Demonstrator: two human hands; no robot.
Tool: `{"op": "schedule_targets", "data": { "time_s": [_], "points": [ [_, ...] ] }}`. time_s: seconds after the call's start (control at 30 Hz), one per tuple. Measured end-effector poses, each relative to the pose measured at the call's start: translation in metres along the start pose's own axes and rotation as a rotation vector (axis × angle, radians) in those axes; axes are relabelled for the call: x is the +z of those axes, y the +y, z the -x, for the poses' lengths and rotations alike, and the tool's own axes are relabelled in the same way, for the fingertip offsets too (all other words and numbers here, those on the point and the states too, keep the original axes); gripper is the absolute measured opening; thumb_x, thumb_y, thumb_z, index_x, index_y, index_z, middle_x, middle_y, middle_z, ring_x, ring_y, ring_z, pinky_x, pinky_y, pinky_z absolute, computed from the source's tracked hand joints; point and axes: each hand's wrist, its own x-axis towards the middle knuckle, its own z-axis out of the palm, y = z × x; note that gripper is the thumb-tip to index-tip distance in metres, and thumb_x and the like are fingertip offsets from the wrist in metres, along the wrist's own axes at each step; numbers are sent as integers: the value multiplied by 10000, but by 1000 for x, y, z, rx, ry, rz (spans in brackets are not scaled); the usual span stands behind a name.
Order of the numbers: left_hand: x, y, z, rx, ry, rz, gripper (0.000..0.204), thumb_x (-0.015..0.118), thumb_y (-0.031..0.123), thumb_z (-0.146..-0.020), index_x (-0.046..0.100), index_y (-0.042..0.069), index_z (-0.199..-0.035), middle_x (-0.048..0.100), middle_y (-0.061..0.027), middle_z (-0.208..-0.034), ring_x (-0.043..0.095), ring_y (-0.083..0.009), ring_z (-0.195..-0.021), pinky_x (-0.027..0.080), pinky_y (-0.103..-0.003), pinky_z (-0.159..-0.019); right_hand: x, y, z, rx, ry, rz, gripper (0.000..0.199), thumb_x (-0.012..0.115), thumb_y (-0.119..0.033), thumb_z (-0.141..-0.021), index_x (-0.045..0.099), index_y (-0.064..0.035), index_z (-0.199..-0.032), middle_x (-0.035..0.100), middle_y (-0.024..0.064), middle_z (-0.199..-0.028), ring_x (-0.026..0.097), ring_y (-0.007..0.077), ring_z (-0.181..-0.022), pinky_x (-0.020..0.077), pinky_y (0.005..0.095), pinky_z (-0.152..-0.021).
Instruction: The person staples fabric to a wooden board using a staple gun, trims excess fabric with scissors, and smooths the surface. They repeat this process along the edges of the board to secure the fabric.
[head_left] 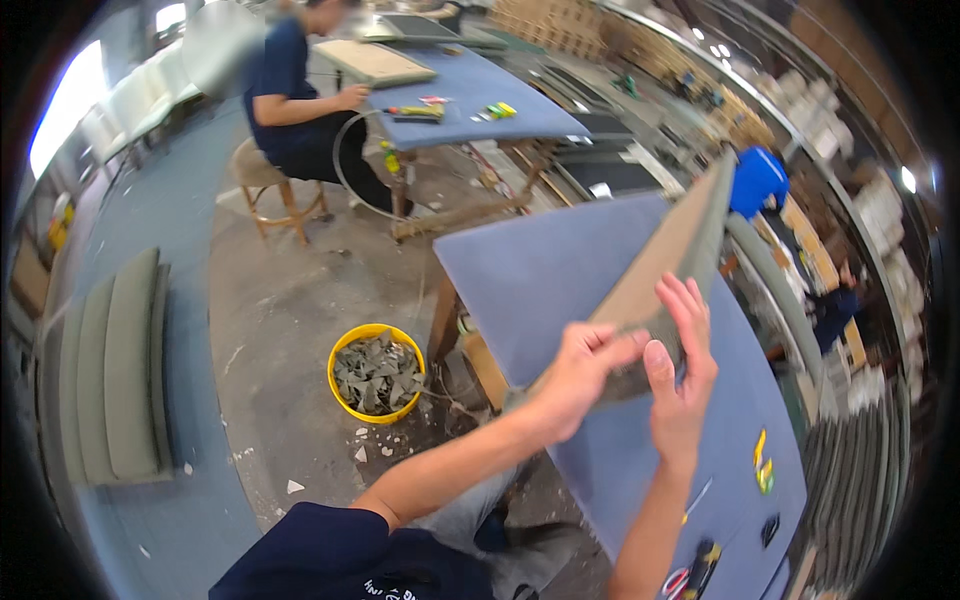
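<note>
The left hand [578,378] is at the near end of the tilted grey-green and tan upholstered panel [657,262]; its grip cannot be determined. The right hand [684,365] has its grip apart, fingers extended. The panel is positioned over the blue-covered tabletop [555,255].

Yellow-and-black hand tools [706,568] lie on the blue table [600,470].

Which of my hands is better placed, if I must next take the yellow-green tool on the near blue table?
Probably the right hand: it is open and nearer the yellow-green tool. The left hand is farther away, at the padded panel.
</note>
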Motion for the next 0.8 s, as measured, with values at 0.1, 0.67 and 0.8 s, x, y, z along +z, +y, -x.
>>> {"op": "schedule_targets", "data": {
  "time_s": [0.1,0.67,0.8],
  "points": [
    [5,-19,4,26,-30,40,218,654,196,-1016,766,9,-1021,727,19,-977,616,-30,-877,499,-239,-790,-17,2,-22,36,-211,53,559,736,-415,-853,691,-75,-1293,604,125,-1446,401,360,-1477,94,568,-1258],
    [-6,25,1,90,249,82,194,678,207,-985,741,26,-953,727,-9,-869,656,-87,-731,532,-274,-668,15,96,-119,12,-294,243,506,693,-586,-901,787,-130,-1098,579,193,-1459,467,336,-1418,293,487,-1172],
    [-2,22,0,102,179,93,212,661,199,-996,752,7,-1002,736,-16,-885,652,-75,-741,526,-255,-693,7,50,-90,-49,-213,181,464,654,-506,-960,735,-134,-1226,602,151,-1447,449,321,-1447,208,533,-1224]
  ]
}}
